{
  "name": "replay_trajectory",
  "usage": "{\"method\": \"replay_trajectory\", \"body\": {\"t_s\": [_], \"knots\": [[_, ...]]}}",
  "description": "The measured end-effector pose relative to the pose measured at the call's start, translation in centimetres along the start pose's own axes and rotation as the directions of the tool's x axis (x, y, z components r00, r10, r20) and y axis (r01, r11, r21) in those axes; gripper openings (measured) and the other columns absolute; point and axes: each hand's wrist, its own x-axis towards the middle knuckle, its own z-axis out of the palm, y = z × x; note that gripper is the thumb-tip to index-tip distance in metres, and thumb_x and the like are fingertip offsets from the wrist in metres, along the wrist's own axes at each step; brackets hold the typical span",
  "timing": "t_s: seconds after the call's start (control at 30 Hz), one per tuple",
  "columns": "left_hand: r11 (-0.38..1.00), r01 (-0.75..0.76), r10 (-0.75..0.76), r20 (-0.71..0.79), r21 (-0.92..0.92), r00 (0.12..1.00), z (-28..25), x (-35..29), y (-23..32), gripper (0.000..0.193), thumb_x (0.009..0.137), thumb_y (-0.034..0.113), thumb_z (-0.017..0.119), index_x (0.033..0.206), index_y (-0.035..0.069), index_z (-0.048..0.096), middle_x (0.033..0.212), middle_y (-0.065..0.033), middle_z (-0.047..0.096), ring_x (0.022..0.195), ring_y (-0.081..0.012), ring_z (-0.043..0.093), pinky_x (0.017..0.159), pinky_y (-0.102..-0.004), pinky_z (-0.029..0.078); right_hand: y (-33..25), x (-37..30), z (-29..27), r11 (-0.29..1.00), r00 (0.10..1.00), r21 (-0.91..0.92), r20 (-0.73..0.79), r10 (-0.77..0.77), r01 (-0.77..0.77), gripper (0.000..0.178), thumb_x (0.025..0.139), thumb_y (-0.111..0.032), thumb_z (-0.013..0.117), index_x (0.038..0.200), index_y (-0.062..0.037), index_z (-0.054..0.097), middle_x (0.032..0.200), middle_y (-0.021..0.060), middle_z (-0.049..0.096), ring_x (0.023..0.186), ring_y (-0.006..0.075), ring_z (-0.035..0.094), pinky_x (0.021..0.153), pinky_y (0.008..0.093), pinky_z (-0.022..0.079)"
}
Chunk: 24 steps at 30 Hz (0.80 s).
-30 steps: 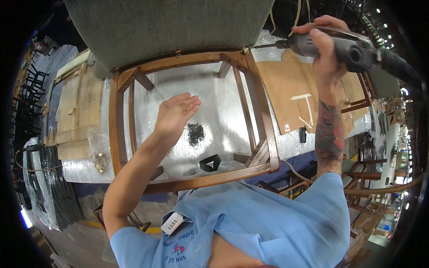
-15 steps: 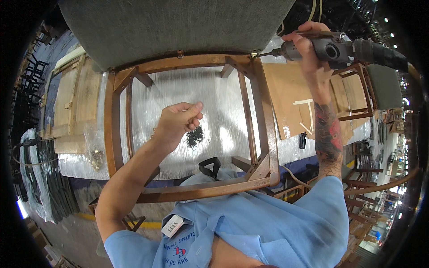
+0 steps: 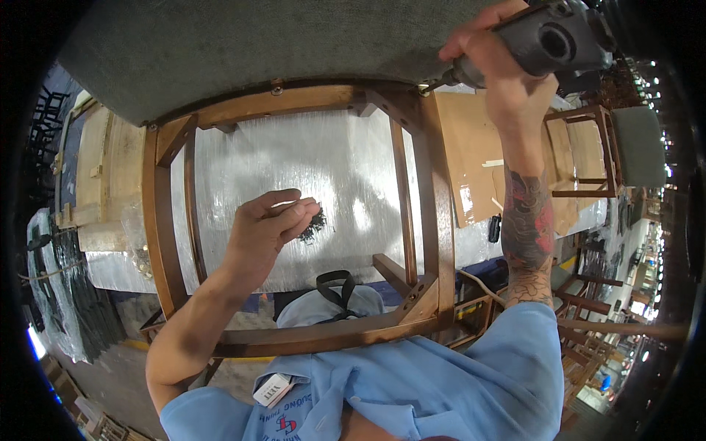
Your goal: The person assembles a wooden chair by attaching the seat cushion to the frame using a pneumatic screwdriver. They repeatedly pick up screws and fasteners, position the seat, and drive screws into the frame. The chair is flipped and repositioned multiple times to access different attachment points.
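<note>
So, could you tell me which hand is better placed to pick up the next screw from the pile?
Left hand: its fingers are already at the dark screw pile; the right hand holds the power driver.

The person wears a light blue short-sleeved shirt point(image 3: 441, 382) with a small red and blue emblem point(image 3: 285, 425) printed on the chest and a white tag point(image 3: 272, 389) clipped near it. Both forearms are bare. The right forearm point(image 3: 528, 228) carries a large red and dark tattoo.

The power driver point(image 3: 548, 40) is cut off by the top edge.
</note>
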Motion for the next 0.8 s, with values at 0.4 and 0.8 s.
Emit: {"method": "replay_trajectory", "body": {"t_s": [0.4, 0.8], "knots": [[0.964, 0.035, -0.063, 0.098, 0.262, 0.993, 1.2, -1.3, 1.8, 0.026, 0.094, 0.021, 0.067, 0.099, -0.004, 0.067, 0.08, -0.0063, 0.066, 0.071, -0.0081, 0.059, 0.066, -0.0202, 0.047, 0.0, 1.7, -0.2, 0.965, 1.0, -0.26, -0.02, 0.014, -0.018, 0.016, 0.084, -0.003, 0.062, 0.099, 0.0016, 0.064, 0.082, 0.0086, 0.069, 0.077, 0.0157, 0.067, 0.075, 0.0282, 0.051], [0.942, -0.335, 0.337, 0.113, -0.037, 0.935, -0.4, 1.9, 3.4, 0.028, 0.093, 0.005, 0.062, 0.116, -0.009, 0.063, 0.092, -0.0092, 0.064, 0.076, -0.012, 0.055, 0.067, -0.0261, 0.046, 1.3, 1.2, 0.0, 0.989, 0.971, -0.122, -0.233, 0.053, -0.084, 0.028, 0.083, -0.008, 0.064, 0.11, -0.0017, 0.062, 0.072, 0.0051, 0.059, 0.067, 0.0148, 0.056, 0.063, 0.0299, 0.044]]}}
